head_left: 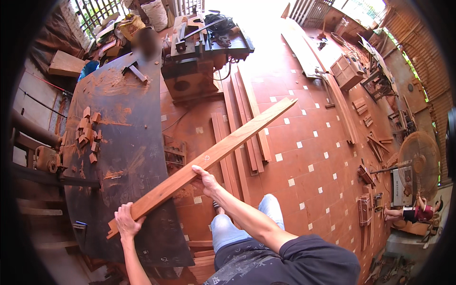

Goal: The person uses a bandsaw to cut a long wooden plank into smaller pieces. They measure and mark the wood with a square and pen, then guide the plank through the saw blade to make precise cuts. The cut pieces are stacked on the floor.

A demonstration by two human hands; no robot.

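A long reddish-brown wooden beam slants across the middle, its far end up to the right over the tiled floor. Notched tenons show at its near left end. My left hand wraps over the beam close to that notched end, above the dark work table. Further along, my right hand grips the beam's near edge, the thumb resting on its upper face. A small chalk-like mark sits on the wood just beyond my right hand.
Small wood blocks and sawdust lie on the table. A machine bench stands ahead. Long planks rest on the floor under the beam. To the right are a large fan, a wooden cabinet and another person.
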